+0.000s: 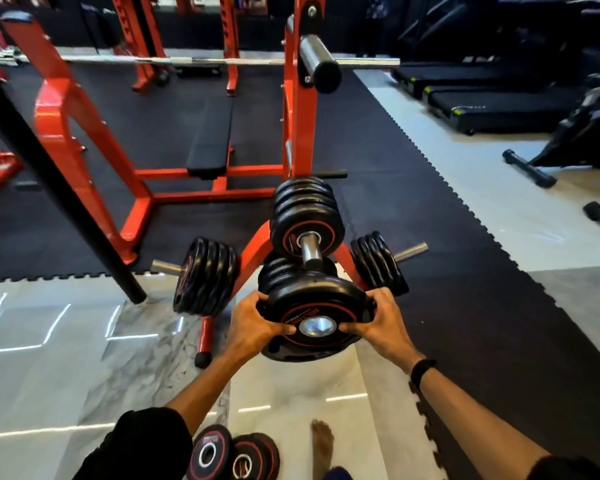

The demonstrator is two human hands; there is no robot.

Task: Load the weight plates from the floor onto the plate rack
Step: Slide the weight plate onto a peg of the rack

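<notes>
Your left hand (253, 325) and right hand (383, 325) clasp a black rubber weight plate with a red ring (317, 323), seemingly on the red steel plate rack's (253, 251) lower peg just beyond them.

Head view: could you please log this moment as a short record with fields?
held item: weight plate, in both hands
left hand: grip on plate's left edge
right hand: grip on plate's right edge
plate position: at the low front peg of the plate rack
rack load: stacks on all four visible pegs
left on floor: small plates near the bare foot
</notes>
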